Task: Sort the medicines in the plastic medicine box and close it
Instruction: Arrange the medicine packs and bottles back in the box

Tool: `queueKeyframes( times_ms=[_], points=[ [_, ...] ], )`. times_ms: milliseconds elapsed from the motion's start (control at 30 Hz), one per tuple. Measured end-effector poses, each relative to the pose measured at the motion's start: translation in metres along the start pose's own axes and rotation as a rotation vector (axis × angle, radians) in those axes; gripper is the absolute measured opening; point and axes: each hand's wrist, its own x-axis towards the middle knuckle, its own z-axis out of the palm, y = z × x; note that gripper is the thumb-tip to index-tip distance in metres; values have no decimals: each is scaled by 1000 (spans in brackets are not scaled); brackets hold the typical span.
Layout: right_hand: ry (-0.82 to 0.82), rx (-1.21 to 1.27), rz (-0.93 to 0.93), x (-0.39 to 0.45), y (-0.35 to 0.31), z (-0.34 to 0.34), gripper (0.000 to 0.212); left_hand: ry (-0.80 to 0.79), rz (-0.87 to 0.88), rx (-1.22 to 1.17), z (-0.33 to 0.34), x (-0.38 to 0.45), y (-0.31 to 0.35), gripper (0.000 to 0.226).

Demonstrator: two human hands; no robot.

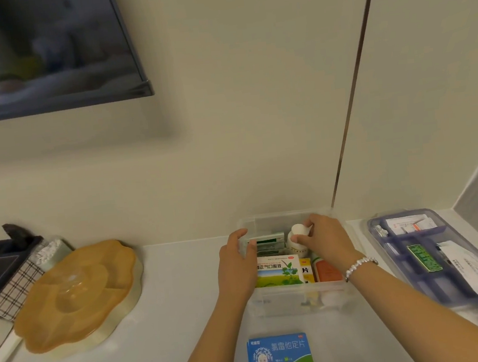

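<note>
A clear plastic medicine box (295,295) stands open on the counter against the wall. Inside it stand a green-and-white carton (280,270), a yellow carton (307,270), an orange pack (328,271) and flat green packs at the back. My right hand (325,239) grips a white bottle (296,241) upright in the back of the box. My left hand (237,264) rests against the box's left wall, fingers curled over its rim. A blue medicine carton (281,357) lies on the counter in front of the box.
A purple-tinted divided tray (388,225) with papers and a green pack lies to the right. An amber flower-shaped lidded dish (76,295) sits at the left, with a checked box and cotton swabs behind it. A screen hangs on the wall at upper left.
</note>
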Motion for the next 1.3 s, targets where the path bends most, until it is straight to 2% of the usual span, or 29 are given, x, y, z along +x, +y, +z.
queueKeyframes(
  times_ms=[133, 433, 667, 800, 1000, 1133, 1300],
  points=[
    [37, 25, 16, -2, -2, 4, 31, 5, -2, 0, -1, 0, 1, 31],
    [-24, 139, 49, 4, 1, 0, 35, 7, -3, 5, -1, -1, 3, 31],
    [14, 190, 37, -8, -3, -13, 48, 49, 18, 61, -10, -9, 18, 36],
    [29, 323, -16, -38, -2, -38, 35, 193, -17, 171, -8, -31, 35, 32],
    [57, 460, -64, -97, 16, -74, 15, 188, 120, 26, 13, -85, 80, 21],
    [108, 528, -38, -136, 46, -101, 12, 86, 111, -97, 42, -123, 110, 19],
    [270, 499, 33, -170, 103, -127, 10, -162, 130, -221, 93, -153, 128, 13]
  ],
)
